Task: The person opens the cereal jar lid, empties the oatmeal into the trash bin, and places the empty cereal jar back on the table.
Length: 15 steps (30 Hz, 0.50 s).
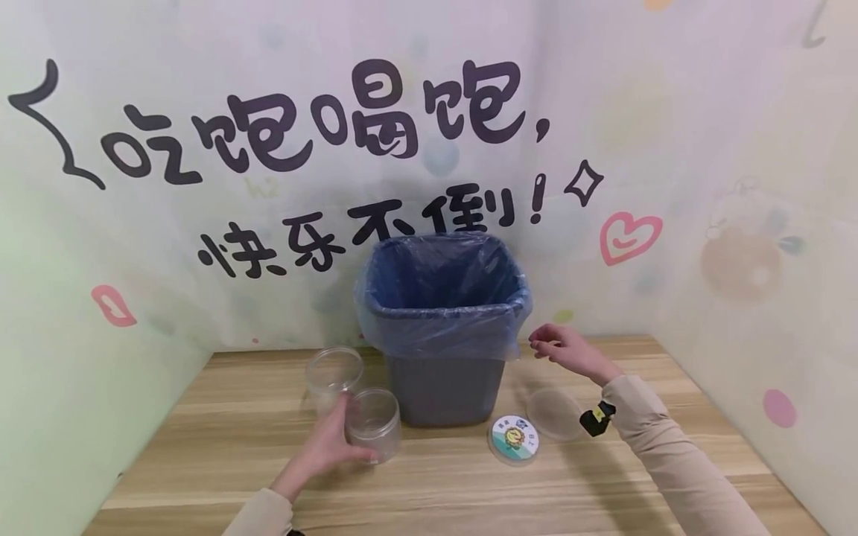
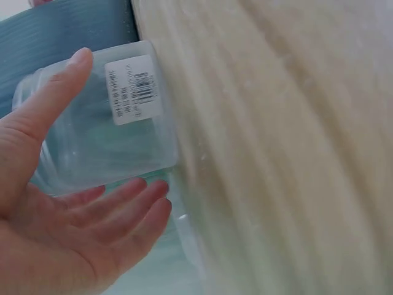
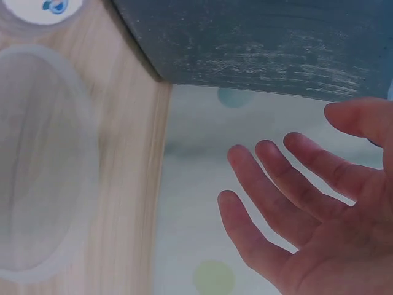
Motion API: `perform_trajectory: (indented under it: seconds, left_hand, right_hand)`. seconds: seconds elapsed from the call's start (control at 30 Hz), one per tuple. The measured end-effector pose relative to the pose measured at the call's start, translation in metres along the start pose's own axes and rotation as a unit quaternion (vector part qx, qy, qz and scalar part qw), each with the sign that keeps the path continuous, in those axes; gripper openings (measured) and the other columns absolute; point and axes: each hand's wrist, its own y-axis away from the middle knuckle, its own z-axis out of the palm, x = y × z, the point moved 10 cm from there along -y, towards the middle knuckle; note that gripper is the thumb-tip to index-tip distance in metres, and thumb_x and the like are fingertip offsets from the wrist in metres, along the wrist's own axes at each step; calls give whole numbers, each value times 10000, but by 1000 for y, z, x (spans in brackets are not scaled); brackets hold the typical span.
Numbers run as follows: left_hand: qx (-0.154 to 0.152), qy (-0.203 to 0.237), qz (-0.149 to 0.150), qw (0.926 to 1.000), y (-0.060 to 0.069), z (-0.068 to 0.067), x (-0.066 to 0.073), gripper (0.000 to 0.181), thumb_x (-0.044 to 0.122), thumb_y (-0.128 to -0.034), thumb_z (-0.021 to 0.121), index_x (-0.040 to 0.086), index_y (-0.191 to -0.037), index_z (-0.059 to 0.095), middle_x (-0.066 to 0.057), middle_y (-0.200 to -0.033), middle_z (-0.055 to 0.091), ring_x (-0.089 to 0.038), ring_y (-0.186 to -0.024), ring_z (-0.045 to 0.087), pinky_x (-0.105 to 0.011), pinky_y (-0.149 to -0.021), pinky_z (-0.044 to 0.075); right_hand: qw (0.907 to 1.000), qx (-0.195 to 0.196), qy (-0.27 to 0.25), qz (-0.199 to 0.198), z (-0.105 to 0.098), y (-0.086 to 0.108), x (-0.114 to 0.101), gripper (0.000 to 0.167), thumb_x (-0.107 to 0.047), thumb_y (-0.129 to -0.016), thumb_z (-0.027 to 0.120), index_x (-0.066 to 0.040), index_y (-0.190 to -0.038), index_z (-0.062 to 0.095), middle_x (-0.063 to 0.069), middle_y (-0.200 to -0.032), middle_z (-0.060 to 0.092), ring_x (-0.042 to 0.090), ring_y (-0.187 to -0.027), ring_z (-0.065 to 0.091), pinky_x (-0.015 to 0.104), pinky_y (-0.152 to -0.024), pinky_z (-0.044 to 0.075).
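Note:
My left hand [image 1: 328, 443] is beside a clear round plastic jar [image 1: 378, 428] on the wooden table, its thumb along the near side and its fingers at the left. In the left wrist view the thumb overlaps the jar, which bears a barcode label [image 2: 134, 90]; the fingers are loosely extended, and firm contact cannot be made out. A second clear jar [image 1: 328, 365] stands just behind that hand. My right hand [image 1: 570, 350] hovers empty to the right of the bin [image 1: 445, 391], its fingers apart and slightly bent in the right wrist view.
A blue bag [image 1: 442, 335] lines the grey bin at the back middle. In front of it on the right lie a round lid with a printed label [image 1: 514, 439] and a translucent disc [image 1: 555, 414]. A lettered wall [image 1: 268, 313] closes off the back.

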Motion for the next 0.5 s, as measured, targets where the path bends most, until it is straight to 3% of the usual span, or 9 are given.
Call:
perform_trajectory:
  seconds: [0.17, 0.27, 0.4, 0.5]
  left_hand:
    - [-69, -444, 495, 9978, -2, -12, 22, 836, 184, -538, 930, -111, -1183, 488, -264, -1114, 588, -423, -1004, 577, -544, -875, 474]
    - [-267, -712, 846, 9935, -4, -24, 37, 725, 141, -569, 905, -100, -1130, 514, -238, -1060, 598, -410, -977, 578, -532, -843, 484]
    - [-639, -957, 937, 9889, -10, -35, 50, 731, 150, -618, 884, -114, -1185, 505, -267, -1110, 590, -439, -1000, 576, -547, -828, 488]
    - [-568, -1180, 1018, 9861, -17, -45, 58, 690, 155, -636, 871, -94, -1180, 528, -259, -1123, 574, -439, -1005, 570, -556, -828, 483]
  right_hand:
    - [9994, 74, 346, -44, -4, 4, 1, 219, -13, -974, 486, 144, -1114, 549, 223, -1028, 621, 383, -952, 619, 416, -816, 520]
    - [9982, 147, 583, -42, -8, 7, 5, 228, -64, -963, 524, 119, -1087, 579, 224, -1021, 631, 362, -967, 608, 451, -835, 511]
    - [9974, 126, 590, -397, -13, 10, 11, 312, -202, -963, 550, 86, -1074, 595, 181, -1007, 644, 320, -957, 620, 447, -821, 519]
    - [9963, 96, 651, -558, -19, 14, 12, 375, -266, -963, 548, 90, -1070, 591, 185, -1005, 643, 342, -955, 623, 461, -811, 523]
